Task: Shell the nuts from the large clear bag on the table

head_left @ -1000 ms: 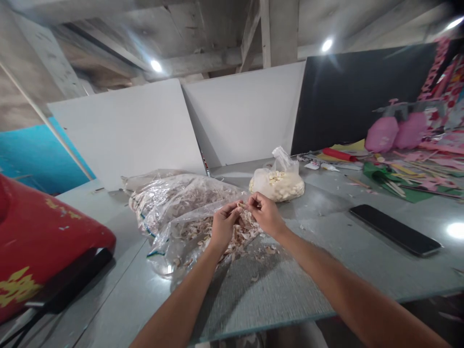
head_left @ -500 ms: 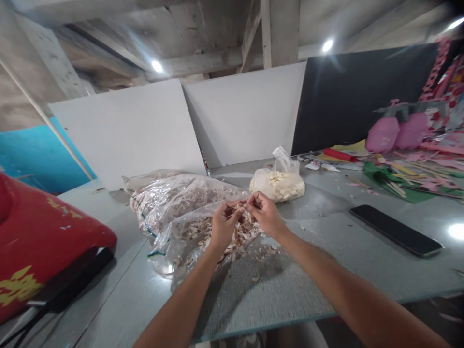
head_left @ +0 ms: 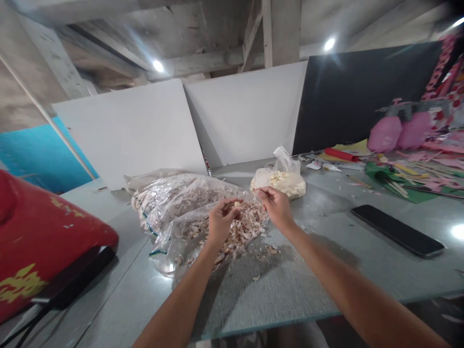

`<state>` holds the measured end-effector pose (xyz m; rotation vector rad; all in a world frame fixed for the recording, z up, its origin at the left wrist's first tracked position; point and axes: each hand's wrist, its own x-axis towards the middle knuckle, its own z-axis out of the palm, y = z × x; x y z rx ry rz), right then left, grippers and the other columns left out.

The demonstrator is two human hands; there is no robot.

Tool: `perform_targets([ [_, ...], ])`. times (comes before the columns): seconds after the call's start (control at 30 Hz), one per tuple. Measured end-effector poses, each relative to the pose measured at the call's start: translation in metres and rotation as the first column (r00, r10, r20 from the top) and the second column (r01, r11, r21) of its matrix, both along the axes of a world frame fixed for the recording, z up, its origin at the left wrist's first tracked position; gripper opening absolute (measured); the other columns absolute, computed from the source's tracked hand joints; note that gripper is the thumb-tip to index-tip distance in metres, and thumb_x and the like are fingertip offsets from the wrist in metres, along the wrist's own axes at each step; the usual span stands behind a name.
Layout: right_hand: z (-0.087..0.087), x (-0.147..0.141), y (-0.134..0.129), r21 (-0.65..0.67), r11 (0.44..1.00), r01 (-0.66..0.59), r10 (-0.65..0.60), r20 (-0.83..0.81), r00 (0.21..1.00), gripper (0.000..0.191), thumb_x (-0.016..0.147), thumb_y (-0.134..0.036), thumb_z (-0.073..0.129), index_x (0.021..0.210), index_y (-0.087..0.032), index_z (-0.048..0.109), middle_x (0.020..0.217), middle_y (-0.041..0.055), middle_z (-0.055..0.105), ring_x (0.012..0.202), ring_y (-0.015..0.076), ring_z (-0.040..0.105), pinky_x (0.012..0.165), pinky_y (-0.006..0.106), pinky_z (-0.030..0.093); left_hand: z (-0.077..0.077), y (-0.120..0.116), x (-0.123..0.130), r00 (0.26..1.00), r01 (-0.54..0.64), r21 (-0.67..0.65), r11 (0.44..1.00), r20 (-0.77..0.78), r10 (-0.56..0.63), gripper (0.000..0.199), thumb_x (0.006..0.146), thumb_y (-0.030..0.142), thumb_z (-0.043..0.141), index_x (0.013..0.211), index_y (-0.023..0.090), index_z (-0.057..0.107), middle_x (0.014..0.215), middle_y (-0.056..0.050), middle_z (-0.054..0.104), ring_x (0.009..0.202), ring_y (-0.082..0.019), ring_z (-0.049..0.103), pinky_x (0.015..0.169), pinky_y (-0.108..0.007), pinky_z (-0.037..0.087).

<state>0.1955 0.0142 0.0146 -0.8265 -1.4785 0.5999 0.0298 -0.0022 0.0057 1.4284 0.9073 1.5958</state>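
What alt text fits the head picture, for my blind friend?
A left hand holds a small pale piece over papery peelings heaped at the mouth of a clear plastic bag, the right hand nearby. Behind the hands sits a smaller plastic bag of pale pieces; a black phone lies farther right on the grey table.

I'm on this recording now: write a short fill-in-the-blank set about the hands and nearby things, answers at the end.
Of the left hand and right hand, the one with a small pale piece at its fingertips is the ____.
The phone lies on the table to the ____ of both hands.
The panel behind the pink bottles is coloured ____.

Missing words: left; right; black.
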Motion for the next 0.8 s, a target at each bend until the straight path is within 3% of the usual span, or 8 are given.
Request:
perform_targets([
  [0.07, -0.001, -0.001, -0.002, 0.056, 0.998, 0.037, -0.044, 0.131, 0.99, 0.029, 0.085, -0.04, 0.044, 0.084, -0.017, 0.062, 0.058, 0.0003, 0.052, 0.054, 0.0136, 0.049, 0.053, 0.025, 0.039, 0.001, -0.002, 0.0, 0.998, 0.046, -0.024, 0.999, 0.046, -0.045, 0.036, 0.066, 0.035, 0.068, 0.093, 0.014, 0.06, 0.1, -0.01, 0.067, 0.052, -0.009, 0.059, 0.055, -0.027, 0.052],
  [0.2, -0.001, -0.007, -0.008, 0.219, 0.974, 0.063, -0.113, 0.223, 0.968, 0.027, 0.087, -0.027, 0.039, 0.103, -0.02, 0.06, 0.091, 0.0072, 0.058, 0.081, 0.018, 0.054, 0.071, 0.028, 0.043, 0.003, -0.004, 0.0, 0.991, 0.106, -0.027, 0.994, 0.089, -0.103, 0.038, 0.069, 0.035, 0.067, 0.099, 0.015, 0.055, 0.1, -0.009, 0.067, 0.052, -0.01, 0.06, 0.054, -0.028, 0.053],
  [0.3, 0.001, -0.008, -0.011, 0.251, 0.965, 0.069, -0.137, 0.265, 0.954, 0.022, 0.084, -0.029, 0.046, 0.092, -0.019, 0.064, 0.092, 0.0083, 0.056, 0.081, 0.0181, 0.053, 0.071, 0.028, 0.043, 0.002, -0.003, 0.001, 0.989, 0.115, -0.028, 0.993, 0.099, -0.112, 0.037, 0.068, 0.033, 0.068, 0.097, 0.014, 0.055, 0.085, -0.005, 0.068, 0.049, -0.01, 0.059, 0.052, -0.026, 0.051],
  [0.43, 0.002, -0.009, -0.014, 0.178, 0.984, 0.006, -0.048, 0.234, 0.971, 0.024, 0.085, -0.035, 0.047, 0.084, -0.018, 0.065, 0.075, 0.0044, 0.061, 0.07, 0.0156, 0.054, 0.067, 0.026, 0.043, 0.001, -0.003, 0.003, 0.997, 0.05, -0.023, 0.998, 0.065, -0.049, 0.035, 0.063, 0.032, 0.072, 0.088, 0.012, 0.059, 0.069, -0.001, 0.065, 0.046, -0.008, 0.055, 0.049, -0.024, 0.049],
  [0.6, 0.001, -0.015, -0.017, 0.05, 0.984, -0.173, 0.161, 0.183, 0.97, 0.025, 0.081, -0.035, 0.053, 0.091, -0.017, 0.068, 0.081, 0.0046, 0.067, 0.072, 0.0159, 0.06, 0.064, 0.025, 0.046, 0.0, -0.003, 0.002, 0.998, -0.058, 0.037, 0.998, -0.035, 0.06, 0.038, 0.06, 0.031, 0.074, 0.092, 0.012, 0.064, 0.066, 0.0, 0.063, 0.05, -0.009, 0.056, 0.051, -0.023, 0.048],
  [0.8, -0.002, -0.02, -0.017, -0.064, 0.953, -0.297, 0.301, 0.058, 0.952, 0.028, 0.08, -0.036, 0.053, 0.093, -0.017, 0.069, 0.086, 0.0052, 0.069, 0.068, 0.016, 0.063, 0.057, 0.026, 0.05, -0.004, 0.001, 0.0, 1.0, -0.011, 0.02, 1.0, -0.002, 0.011, 0.034, 0.058, 0.03, 0.075, 0.085, 0.013, 0.064, 0.071, -0.002, 0.066, 0.063, -0.014, 0.061, 0.065, -0.029, 0.051],
])
